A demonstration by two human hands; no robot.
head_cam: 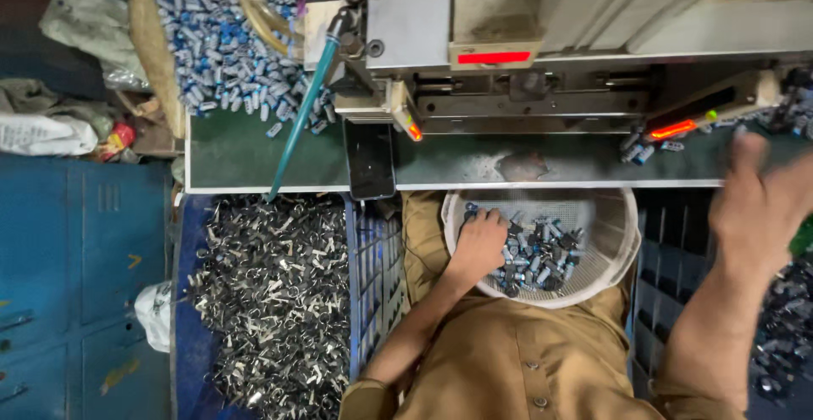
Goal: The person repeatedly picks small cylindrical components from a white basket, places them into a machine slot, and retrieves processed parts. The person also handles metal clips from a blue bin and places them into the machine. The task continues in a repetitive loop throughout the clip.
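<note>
One white mesh basket (622,242) holds a heap of small blue-and-silver capped parts (542,255) (too many and too jumbled to count). One blue crate (190,352) carries an uncountable pile of silver metal clips (271,301). One dark phone (371,159) lies on one green worktop (237,157). Two red lights (493,58) glow on the machine (525,39).

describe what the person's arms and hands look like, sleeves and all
Both hands are bare: no gloves, rings or watch can be seen on the left hand or the right hand, though the right is motion-blurred. Both forearms are uncovered. A tan, khaki-coloured buttoned shirt is worn, its sleeves pushed back to about the elbows, with a cuff visible at each lower edge.
</note>
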